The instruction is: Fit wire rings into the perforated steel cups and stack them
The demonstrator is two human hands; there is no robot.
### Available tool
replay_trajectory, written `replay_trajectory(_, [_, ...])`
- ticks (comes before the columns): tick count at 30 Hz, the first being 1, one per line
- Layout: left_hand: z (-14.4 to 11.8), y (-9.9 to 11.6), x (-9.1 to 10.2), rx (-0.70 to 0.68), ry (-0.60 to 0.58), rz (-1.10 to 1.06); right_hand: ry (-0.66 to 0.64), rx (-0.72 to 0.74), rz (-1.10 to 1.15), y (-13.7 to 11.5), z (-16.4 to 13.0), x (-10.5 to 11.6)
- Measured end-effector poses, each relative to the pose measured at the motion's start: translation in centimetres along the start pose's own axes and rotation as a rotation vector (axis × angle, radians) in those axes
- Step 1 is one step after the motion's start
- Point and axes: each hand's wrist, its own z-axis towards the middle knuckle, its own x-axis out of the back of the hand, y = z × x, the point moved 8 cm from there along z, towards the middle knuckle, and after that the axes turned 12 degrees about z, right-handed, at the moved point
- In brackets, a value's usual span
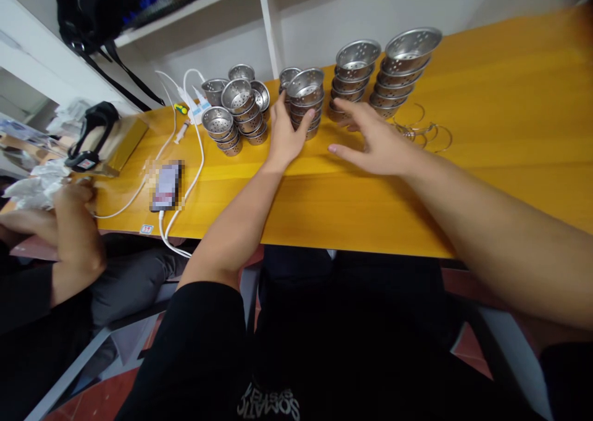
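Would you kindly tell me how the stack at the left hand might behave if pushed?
The stack could tip or come apart, being taller than wide and made of separate nested cups. The metal walls look stiff, while many holes suggest modest weight. Shiny sides may slip against the left hand.

- Pale lettering (275, 402) on the front of the person's black shirt (199, 347), at the bottom edge of the view; the larger line seems to read "SOMATIC", the smaller line beside it looks like "SYSTEM", its last characters unclear;
- A small white sticker (147, 229) with a blue border, on the near edge of the yellow table (352, 211); it bears a two-digit number that seems to be "39", the second digit uncertain;
- A lit phone screen (167, 186), its content blurred beyond reading;
- A red-and-white mark (88, 161) on the black strapped device (105, 117), too small to read.
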Motion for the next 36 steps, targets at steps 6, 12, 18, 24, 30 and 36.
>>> replay_trajectory(6, [0.6, -3.4, 0.1, 0.201, 0.022, -0.048, -0.038, -0.025, -0.014, 0.5, -0.1, -0.1])
replay_trajectory(12, [0.4, -2.7, -0.7, 0.237, -0.060, -0.073, -0.086, -0.008, -0.039, 0.6, -0.1, -0.4])
replay_trajectory(18, [-0.3, -1.1, -2.2, 0.146, -0.205, -0.147, -0.109, -0.009, -0.044, 0.8, -0.1, -0.5])
replay_trajectory(24, [-0.3, -1.3, -1.7, 0.126, -0.184, -0.033, -0.123, -0.046, -0.041, 0.8, -0.2, -0.5])
replay_trajectory(30, [0.5, -2.7, -0.9, 0.133, -0.147, 0.032, -0.137, -0.094, -0.017, 1.4, -0.4, -0.6])
replay_trajectory(36, [3.8, -2.0, 0.7, 0.027, -0.192, 0.225, -0.158, -0.101, -0.009, 2.2, -0.5, -0.9])
